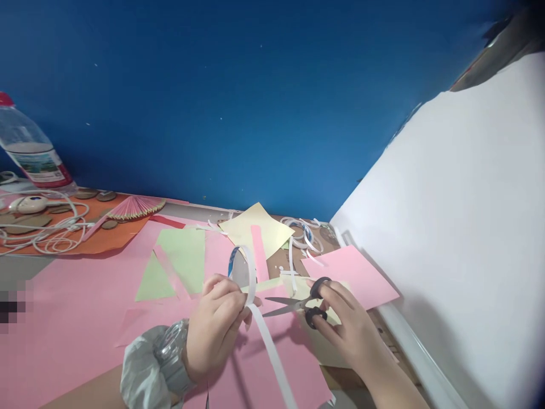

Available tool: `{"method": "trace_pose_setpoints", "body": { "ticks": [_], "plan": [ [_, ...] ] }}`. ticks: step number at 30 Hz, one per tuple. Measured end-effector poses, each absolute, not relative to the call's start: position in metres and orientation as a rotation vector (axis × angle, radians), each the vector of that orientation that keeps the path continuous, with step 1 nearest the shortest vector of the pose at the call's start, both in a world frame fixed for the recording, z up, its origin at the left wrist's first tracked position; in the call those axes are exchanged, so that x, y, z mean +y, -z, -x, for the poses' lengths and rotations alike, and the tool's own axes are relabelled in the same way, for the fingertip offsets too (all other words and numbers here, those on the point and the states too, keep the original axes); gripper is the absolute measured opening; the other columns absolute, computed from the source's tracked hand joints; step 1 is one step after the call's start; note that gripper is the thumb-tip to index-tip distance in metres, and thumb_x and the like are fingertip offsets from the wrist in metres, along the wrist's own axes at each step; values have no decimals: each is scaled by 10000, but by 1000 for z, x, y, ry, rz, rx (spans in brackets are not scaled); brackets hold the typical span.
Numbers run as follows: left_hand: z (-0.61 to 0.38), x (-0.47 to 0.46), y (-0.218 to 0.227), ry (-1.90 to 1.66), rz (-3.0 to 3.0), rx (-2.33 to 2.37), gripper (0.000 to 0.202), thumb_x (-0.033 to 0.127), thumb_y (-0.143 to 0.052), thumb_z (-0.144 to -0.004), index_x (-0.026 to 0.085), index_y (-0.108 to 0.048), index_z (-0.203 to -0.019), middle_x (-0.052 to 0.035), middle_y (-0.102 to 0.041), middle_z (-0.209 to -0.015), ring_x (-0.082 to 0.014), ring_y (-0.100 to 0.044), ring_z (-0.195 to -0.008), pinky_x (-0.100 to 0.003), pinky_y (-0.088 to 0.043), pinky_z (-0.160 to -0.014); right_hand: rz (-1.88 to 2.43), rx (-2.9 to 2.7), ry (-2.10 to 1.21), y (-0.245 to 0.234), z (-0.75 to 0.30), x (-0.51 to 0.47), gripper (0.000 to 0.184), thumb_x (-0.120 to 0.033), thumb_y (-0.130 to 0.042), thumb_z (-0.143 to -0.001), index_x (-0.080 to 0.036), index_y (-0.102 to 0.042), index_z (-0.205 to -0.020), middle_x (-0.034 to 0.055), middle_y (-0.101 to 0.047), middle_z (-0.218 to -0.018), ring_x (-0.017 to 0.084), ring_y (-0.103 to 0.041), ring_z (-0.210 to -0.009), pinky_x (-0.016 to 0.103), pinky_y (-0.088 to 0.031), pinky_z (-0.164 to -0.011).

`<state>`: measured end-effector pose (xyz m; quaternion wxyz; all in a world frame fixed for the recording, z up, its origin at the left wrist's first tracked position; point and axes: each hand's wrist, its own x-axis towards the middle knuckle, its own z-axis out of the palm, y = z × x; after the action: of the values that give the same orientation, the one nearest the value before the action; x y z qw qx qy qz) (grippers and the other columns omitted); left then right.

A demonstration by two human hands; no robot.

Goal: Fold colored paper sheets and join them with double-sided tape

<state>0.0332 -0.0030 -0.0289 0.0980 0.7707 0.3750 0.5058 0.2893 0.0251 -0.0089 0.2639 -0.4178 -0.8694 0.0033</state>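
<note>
My left hand (219, 318) is closed around a narrow roll of white tape (252, 278) with a blue inner core. From the roll a long white strip (275, 355) runs down toward me over the pink paper (293, 360). In my right hand (347, 324), fingers through the black handles, is a pair of scissors (293, 304). Their blades are spread apart and point left, with the tips close to the tape strip. I cannot tell whether the blades touch it.
Yellow paper (238, 224), green paper (187, 255) and a pink sheet (351, 275) lie around. Curled white strips (304, 233) sit behind. At left are a pleated pink paper fan (136, 207), a white cable (55, 238) and a bottle (34, 153). A blue wall (255, 102) and white panel (464, 199) bound the table.
</note>
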Motion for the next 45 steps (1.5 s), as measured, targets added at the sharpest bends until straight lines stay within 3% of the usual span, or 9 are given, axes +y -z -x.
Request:
{"method": "trace_pose_setpoints", "body": {
  "ticks": [9, 16, 26, 33, 45],
  "plan": [
    [-34, -3, 23, -1455, -2316, 1141, 282, 29, -320, -848, 191, -468, -670, -8, -548, -659, -147, -480, -674, -342, -361, -717, 1066, -2357, 28, 9, -270, 21, 225, -158, -505, -854, -191, -462, -1073, 69, -535, -876, 205, -529, -793, 303, -456, -643],
    [-34, -3, 25, -1430, -2286, 1164, 271, 35, -319, -855, 196, -459, -688, 4, -494, -623, -149, -445, -660, -344, -362, -720, 984, -2340, 263, 13, -269, 21, 214, -142, -526, -853, -148, -474, -1061, 92, -548, -865, 213, -480, -782, 307, -430, -631],
    [-33, -3, 25, -1388, -2275, 1150, 302, 54, -294, -868, 186, -504, -696, -4, -572, -640, -148, -468, -675, -356, -360, -737, 956, -2337, 369, 15, -268, 21, 191, -148, -548, -846, -118, -496, -1027, 106, -559, -844, 222, -481, -767, 329, -425, -645],
    [-34, -2, 24, -1433, -2321, 1152, 254, 33, -328, -851, 193, -441, -688, 12, -528, -621, -139, -455, -663, -331, -359, -717, 969, -2326, 526, 14, -269, 19, 185, -147, -567, -836, -115, -515, -1010, 101, -599, -804, 215, -473, -721, 319, -409, -623],
    [-35, -2, 22, -1403, -2312, 1155, 307, 46, -290, -865, 198, -510, -713, -1, -600, -640, -149, -490, -657, -350, -372, -726, 986, -2313, 689, 10, -270, 16, 125, -153, -569, -838, -114, -544, -954, 98, -625, -761, 204, -467, -689, 302, -388, -593]
  ]
}}
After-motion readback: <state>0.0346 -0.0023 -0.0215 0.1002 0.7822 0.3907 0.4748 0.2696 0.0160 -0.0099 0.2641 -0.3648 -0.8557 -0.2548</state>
